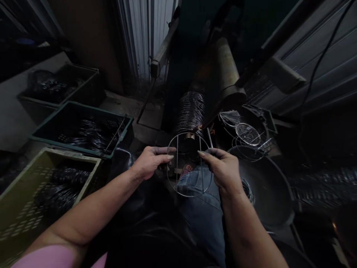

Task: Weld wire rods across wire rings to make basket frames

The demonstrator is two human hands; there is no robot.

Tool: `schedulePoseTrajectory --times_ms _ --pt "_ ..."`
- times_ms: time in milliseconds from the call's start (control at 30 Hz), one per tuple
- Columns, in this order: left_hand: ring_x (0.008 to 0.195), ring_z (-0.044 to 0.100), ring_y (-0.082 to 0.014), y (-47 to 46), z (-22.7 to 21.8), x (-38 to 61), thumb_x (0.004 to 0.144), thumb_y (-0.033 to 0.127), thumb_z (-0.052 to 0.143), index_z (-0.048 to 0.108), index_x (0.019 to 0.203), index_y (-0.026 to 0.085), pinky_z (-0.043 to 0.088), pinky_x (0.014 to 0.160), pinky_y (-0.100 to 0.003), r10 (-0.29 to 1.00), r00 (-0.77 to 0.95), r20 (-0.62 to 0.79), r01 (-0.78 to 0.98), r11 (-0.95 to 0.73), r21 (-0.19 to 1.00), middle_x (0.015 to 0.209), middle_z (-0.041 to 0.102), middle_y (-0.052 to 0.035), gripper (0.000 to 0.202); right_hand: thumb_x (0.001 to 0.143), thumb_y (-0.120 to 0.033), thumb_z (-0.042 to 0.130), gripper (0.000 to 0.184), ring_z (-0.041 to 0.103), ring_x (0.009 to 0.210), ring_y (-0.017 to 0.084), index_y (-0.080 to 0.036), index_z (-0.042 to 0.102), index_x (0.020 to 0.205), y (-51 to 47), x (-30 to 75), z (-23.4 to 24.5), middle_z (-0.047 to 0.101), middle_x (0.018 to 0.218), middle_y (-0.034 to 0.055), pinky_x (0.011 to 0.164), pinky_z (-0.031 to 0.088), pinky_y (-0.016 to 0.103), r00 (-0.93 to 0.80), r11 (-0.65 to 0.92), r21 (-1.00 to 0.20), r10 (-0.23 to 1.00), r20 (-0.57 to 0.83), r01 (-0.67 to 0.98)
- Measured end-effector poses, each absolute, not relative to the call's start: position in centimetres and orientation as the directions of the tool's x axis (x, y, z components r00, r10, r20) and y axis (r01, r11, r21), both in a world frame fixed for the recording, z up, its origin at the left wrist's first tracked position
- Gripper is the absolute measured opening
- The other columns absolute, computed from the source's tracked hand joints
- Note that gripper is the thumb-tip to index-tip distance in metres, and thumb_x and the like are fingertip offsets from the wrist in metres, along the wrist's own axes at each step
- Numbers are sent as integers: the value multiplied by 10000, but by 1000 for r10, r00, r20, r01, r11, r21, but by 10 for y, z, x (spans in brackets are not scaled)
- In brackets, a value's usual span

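Observation:
In the head view a thin round wire ring with two straight wire crossbars (177,163) is held up over my lap. My left hand (149,162) pinches its left side between thumb and fingers. The right side of the ring is pinched by my right hand (226,169). A short bright rod (209,137) rises beside the right fingertips; I cannot tell whether it is held. Just past the ring's top edge is a copper-coloured machine tip (190,136). Behind it, many dark wire rings (191,111) hang stacked on a machine arm.
On the left stand a yellow-green crate (92,162) and a green crate (64,143), both with dark wire rings inside. At right a wide round basin (273,190) stands below a container of wire pieces (248,134). A thick metal cylinder (227,63) juts out above.

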State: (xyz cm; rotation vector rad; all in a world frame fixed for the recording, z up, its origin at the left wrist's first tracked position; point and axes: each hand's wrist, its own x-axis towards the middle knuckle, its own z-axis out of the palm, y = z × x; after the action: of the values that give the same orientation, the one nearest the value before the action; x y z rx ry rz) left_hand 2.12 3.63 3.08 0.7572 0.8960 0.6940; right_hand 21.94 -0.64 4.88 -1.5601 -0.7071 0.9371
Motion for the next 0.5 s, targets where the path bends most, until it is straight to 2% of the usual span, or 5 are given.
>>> schedulePoseTrajectory --times_ms 133,367,433,500 --pt "538 570 -108 45 39 26 621 194 722 663 1006 101 501 536 -259 792 444 -418 -214 547 810 627 640 -42 400 472 -279 823 291 545 491 112 -134 649 655 5 225 55 618 559 -8 476 442 227 494 -187 -980 847 -197 -70" --pt "515 548 -95 53 46 31 635 157 706 669 977 82 468 483 -223 812 427 -397 -230 522 821 592 615 -34 352 450 -262 828 294 571 494 134 -129 644 636 18 229 60 637 566 17 480 463 246 480 -197 -974 847 -226 -112" --pt "525 551 -97 54 47 31 641 157 703 672 967 90 473 487 -226 810 430 -400 -230 526 819 587 608 -27 334 444 -264 830 299 533 447 105 -128 635 625 19 229 62 604 518 -1 417 415 209 473 -205 -971 848 -240 -125" --pt "523 550 -97 54 48 31 641 154 701 675 963 101 470 481 -227 808 429 -405 -230 531 815 591 606 -21 327 452 -277 826 301 459 383 64 -126 626 619 19 231 63 550 464 -26 341 318 167 453 -226 -965 853 -261 -130"
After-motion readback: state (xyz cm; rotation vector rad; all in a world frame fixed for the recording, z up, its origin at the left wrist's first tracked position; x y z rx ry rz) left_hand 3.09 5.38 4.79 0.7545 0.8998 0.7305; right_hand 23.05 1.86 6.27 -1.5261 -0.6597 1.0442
